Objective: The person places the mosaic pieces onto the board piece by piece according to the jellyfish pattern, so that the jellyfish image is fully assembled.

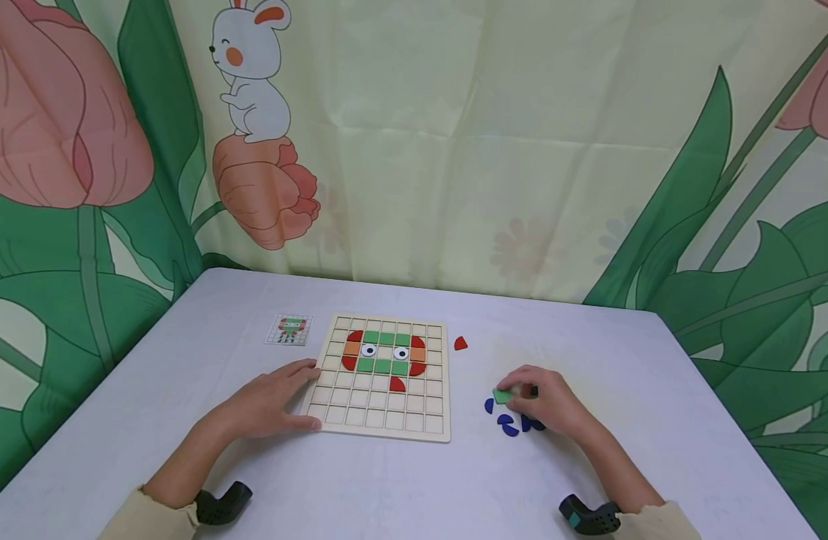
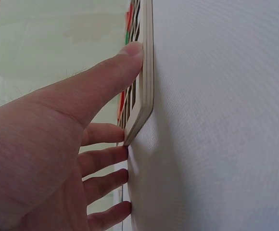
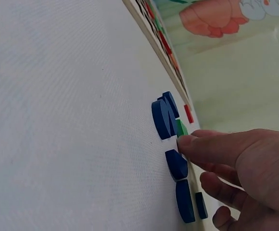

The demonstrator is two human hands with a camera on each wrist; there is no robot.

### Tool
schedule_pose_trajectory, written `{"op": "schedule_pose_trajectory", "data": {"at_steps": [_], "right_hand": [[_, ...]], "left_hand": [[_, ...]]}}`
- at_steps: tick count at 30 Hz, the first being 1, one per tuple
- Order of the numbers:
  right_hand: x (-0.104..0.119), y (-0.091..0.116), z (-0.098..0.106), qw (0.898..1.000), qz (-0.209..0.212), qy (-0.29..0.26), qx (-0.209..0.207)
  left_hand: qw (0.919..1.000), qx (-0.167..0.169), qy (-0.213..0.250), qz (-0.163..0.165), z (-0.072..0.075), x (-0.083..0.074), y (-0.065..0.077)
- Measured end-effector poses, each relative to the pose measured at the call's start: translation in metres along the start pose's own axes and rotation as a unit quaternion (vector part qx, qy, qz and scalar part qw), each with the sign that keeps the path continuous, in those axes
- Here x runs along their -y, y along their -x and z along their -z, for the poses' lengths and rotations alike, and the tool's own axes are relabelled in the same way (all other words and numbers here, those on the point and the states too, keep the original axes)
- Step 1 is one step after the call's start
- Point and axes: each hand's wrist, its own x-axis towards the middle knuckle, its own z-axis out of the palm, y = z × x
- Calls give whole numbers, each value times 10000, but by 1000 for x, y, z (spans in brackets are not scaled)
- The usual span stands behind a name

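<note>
Standing before a curtain printed with tulips, the white worktop bears a gridded board; the left hand, fingers extended, touches its left edge; to its right, the right hand pinches a green piece.

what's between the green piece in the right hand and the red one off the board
Bare white table between the green piece and the red piece, in the head view.

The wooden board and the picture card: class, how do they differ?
The board is larger than the card. The left hand touches the board, but not the card. Below its face, the board has one red piece, while the card's figure continues further down. Both show a green-and-red face.
</note>
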Motion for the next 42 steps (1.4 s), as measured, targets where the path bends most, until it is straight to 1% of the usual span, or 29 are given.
{"op": "schedule_pose_trajectory", "data": {"at_steps": [7, 12, 19, 29, 36, 39, 42], "right_hand": [[1, -2, -2, 9992, -371, -125, -94], [6, -5, -6, 9990, -364, -207, -183], [16, -12, -14, 9979, -499, -371, -182], [34, -22, -27, 9987, -204, -438, -174], [47, -31, -37, 9972, -87, -746, -22], [51, -36, -43, 9975, 38, -697, -53], [56, -41, -48, 9978, 78, -639, -133]], "left_hand": [[10000, -15, 6, -21, 0, 0, 1], [10000, -32, -3, -33, -1, 0, 1], [10000, -31, 9, -20, -1, 1, 1], [10000, -13, 40, -31, 0, 0, 1], [10000, -13, 38, 8, 0, 1, 1], [10000, -10, 27, 28, -1, 1, 0], [10000, -1, 37, 39, -1, 1, 0]]}}
